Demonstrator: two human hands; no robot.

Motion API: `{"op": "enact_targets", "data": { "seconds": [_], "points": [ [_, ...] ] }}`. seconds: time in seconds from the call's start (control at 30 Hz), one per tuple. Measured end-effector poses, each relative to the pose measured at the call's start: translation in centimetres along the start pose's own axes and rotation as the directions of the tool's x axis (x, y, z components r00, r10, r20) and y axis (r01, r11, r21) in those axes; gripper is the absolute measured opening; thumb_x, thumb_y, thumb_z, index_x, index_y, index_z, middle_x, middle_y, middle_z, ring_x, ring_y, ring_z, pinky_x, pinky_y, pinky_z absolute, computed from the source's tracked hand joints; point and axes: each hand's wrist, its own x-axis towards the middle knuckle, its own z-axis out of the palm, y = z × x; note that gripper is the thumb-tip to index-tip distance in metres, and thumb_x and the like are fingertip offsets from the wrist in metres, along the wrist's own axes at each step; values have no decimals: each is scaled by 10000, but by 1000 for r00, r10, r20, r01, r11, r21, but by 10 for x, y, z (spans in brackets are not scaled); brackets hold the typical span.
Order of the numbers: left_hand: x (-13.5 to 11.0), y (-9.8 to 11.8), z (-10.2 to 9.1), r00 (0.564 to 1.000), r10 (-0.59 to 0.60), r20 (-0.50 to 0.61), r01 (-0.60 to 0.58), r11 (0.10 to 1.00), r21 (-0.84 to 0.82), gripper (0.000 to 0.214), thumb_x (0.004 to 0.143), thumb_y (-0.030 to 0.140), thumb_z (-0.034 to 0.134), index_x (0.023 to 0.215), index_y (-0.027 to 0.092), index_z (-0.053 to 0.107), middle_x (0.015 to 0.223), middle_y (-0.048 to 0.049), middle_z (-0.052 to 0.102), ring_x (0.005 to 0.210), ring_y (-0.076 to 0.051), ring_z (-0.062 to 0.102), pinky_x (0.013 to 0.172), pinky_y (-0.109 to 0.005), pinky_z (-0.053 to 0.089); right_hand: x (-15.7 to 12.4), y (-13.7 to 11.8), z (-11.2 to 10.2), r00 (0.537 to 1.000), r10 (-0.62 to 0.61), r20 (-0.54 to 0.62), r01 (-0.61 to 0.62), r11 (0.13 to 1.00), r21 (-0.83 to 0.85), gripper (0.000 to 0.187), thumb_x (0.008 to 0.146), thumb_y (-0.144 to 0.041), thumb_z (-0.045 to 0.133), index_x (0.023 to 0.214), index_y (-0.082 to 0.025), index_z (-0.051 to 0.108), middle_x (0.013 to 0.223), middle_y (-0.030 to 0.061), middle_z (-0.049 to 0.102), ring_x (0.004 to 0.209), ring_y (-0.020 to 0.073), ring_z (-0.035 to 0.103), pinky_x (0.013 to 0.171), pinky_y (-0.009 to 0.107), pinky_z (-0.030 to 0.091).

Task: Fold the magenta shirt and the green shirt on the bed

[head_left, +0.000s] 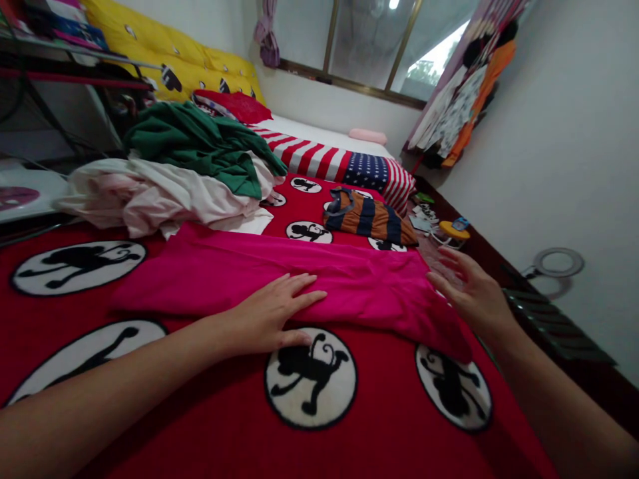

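Pink cloth (299, 279) | left hand (269, 319) flat on it, fingers spread | right hand (474, 296) hovering, grip open

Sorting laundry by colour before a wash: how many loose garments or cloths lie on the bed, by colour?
Magenta cloth, under the left hand, near the right hand: 1
Green garment: 1
Pale pink-white garments, bunched, number unclear: counted as 1
Orange-and-navy striped garment: 1
Total: 4
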Motion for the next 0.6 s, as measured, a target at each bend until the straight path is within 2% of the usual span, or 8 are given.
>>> {"op": "enact_targets", "data": {
  "seconds": [0.1, 0.2, 0.33, 0.47, 0.53, 0.6],
  "points": [
    [-10, -4, 1, 993, 9, -114, -2, 998, 57, 430, 891, 307, 605, 1303, 191, 567, 1378, -152, 514, 1243, -289, 499, 1017, -421, 434, -37, 21, -22, 974, 195, 116, -180, 975, -132, 500, 748, -620, 595, 1014, -209, 696, 929, 89, 736, 760, 262, 692, 687, 374, 533],
    [-13, -3, 0, 972, 78, -221, -43, 986, 159, 222, 918, 203, 545, 1099, 183, 672, 1112, -103, 642, 998, -226, 600, 845, -336, 501, -71, 35, -30, 919, 330, 215, -288, 936, -203, 471, 693, -664, 629, 816, -221, 729, 765, 64, 735, 642, 248, 674, 582, 338, 500],
    [-11, -2, -9, 939, 184, -290, -110, 961, 252, 233, 943, 155, 472, 1005, 177, 696, 923, -66, 658, 813, -185, 600, 690, -276, 477, -90, 38, -33, 924, 337, 178, -341, 940, -9, 416, 694, -615, 645, 759, -211, 718, 750, 47, 726, 705, 239, 668, 636, 315, 495],
    [-13, -10, -21, 916, 146, -374, -78, 979, 190, 281, 933, 118, 437, 1011, 175, 701, 951, -67, 658, 868, -179, 605, 733, -259, 465, -89, 42, -46, 918, 388, 88, -397, 902, 169, 379, 717, -580, 645, 731, -205, 701, 725, 26, 707, 694, 204, 639, 661, 287, 486],
    [-17, -14, -22, 931, 90, -353, -41, 989, 144, 281, 923, 120, 448, 991, 187, 712, 963, -62, 659, 883, -177, 607, 747, -255, 460, -92, 49, -50, 910, 400, 111, -414, 890, 188, 389, 692, -587, 657, 671, -200, 686, 682, 22, 692, 660, 199, 631, 634, 281, 485],
    [-21, -14, -19, 966, 55, -252, -29, 994, 104, 289, 924, 124, 451, 977, 212, 721, 964, -48, 663, 872, -169, 610, 750, -249, 455, -98, 55, -49, 908, 378, 182, -403, 906, 129, 422, 675, -609, 651, 584, -197, 658, 581, 17, 649, 568, 189, 608, 547, 273, 469]
  ]
}}
